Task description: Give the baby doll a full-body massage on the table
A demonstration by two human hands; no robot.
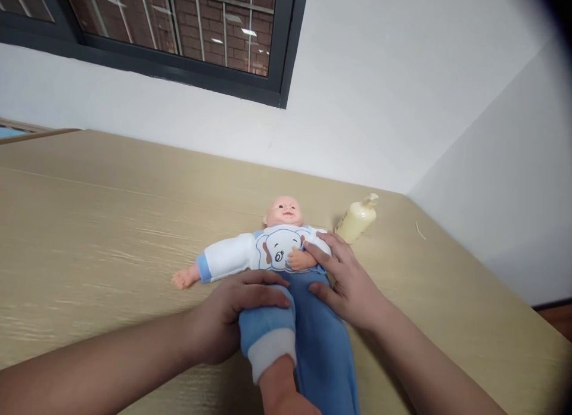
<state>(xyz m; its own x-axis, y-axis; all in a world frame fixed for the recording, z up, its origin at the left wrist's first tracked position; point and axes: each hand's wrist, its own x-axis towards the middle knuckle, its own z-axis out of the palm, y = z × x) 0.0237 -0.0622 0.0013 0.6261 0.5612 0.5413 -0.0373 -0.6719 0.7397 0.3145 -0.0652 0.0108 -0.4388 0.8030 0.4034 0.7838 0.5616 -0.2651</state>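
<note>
A baby doll (308,320) in a white top with a cartoon animal face and blue trousers lies on its back on the table, head away from me. My left hand (236,314) is wrapped around its bent leg at the blue trouser leg, above a white cuff and bare foot. My right hand (346,278) rests on the doll's side and folded arm, with its fingers spread and its thumb on the trousers. The doll's other arm (227,259) stretches out to the left. The doll's lower end runs out of view.
A pale yellow pump bottle (357,218) stands tilted in view beyond my right hand. A thin pale strip (420,230) lies farther right on the wooden table (111,212). Behind the table are a white wall (357,105) and a dark-framed barred window (279,75).
</note>
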